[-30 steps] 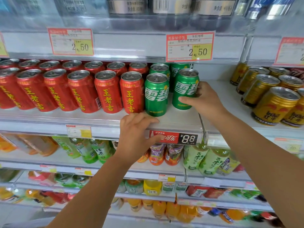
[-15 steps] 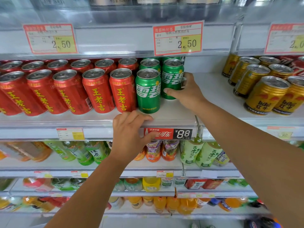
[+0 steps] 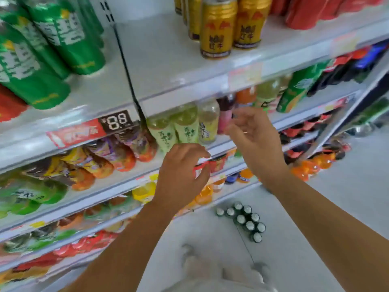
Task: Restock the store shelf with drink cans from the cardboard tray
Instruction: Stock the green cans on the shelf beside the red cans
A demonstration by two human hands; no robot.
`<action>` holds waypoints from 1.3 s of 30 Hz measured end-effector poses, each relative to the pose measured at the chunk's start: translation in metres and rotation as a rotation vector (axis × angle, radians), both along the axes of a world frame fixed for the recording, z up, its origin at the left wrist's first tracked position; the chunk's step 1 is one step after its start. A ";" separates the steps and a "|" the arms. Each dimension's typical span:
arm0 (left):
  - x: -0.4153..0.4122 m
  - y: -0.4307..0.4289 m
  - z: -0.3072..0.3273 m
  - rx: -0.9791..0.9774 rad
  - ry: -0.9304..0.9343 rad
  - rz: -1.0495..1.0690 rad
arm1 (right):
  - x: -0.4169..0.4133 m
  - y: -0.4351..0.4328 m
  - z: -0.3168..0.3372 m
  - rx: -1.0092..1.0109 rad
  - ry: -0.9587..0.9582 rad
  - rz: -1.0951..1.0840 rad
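Note:
Green drink cans stand on the white shelf at the upper left, apart from both hands. My left hand hangs in front of the lower shelves, fingers loosely curled and holding nothing. My right hand is a little higher and to the right, fingers spread and empty. A pack of dark cans with silver tops sits on the floor below my hands. The cardboard tray itself cannot be made out in this blurred view.
Gold cans stand on the same shelf to the right, red cans beyond them. Bottled drinks fill the lower shelves. A black "8.8" price tag hangs on the shelf edge. Grey floor lies to the right.
My right hand has let go of the green can and both hands have dropped away from the shelf. The view has swung down and right, showing the floor and the pack of cans.

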State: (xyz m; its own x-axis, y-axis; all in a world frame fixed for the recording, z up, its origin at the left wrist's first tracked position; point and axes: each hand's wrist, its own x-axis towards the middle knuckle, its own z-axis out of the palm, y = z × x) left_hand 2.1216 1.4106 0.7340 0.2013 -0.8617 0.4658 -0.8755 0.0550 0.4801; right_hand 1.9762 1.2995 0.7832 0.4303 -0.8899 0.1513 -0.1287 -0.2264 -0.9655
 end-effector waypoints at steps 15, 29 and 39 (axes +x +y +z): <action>-0.168 -0.026 -0.434 1.325 0.315 -0.114 | -0.249 0.015 -0.473 0.868 0.588 -0.487; -0.193 -0.104 -0.796 1.081 0.119 -0.235 | -0.258 0.040 -0.841 1.024 0.751 -0.414; -0.199 -0.118 -0.830 0.983 0.103 -0.276 | -0.248 0.035 -0.869 0.929 0.801 -0.517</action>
State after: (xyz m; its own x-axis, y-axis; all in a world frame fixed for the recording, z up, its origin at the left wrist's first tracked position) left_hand 1.9231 1.2928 -0.0962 -0.0628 -0.8754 -0.4793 -0.8437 -0.2100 0.4941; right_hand 1.7285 1.3346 -0.0858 -0.3017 -0.6111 -0.7318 -0.6013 0.7176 -0.3513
